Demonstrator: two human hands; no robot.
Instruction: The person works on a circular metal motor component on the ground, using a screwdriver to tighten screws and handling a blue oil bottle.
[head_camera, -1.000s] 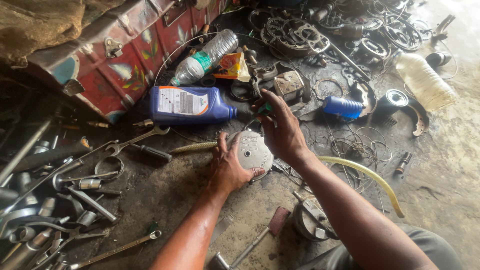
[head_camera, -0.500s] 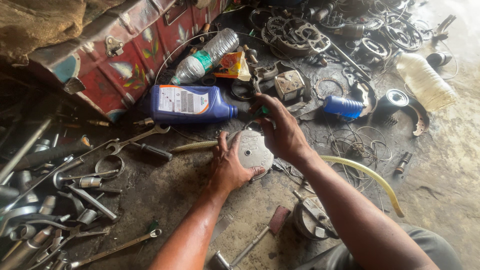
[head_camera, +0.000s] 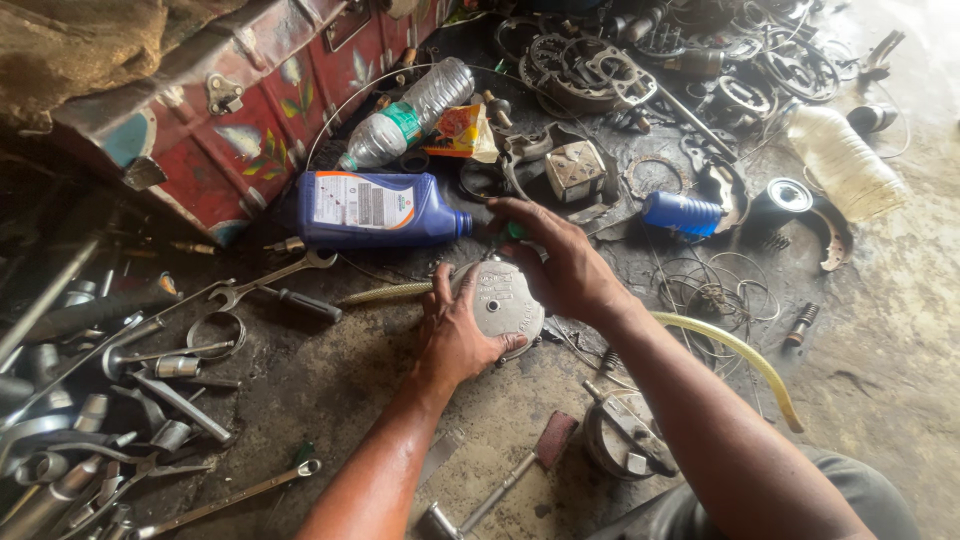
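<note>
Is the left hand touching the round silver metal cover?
Touching. In the head view the left hand lies on the round metal cover, thumb pressed against its lower edge.
</note>
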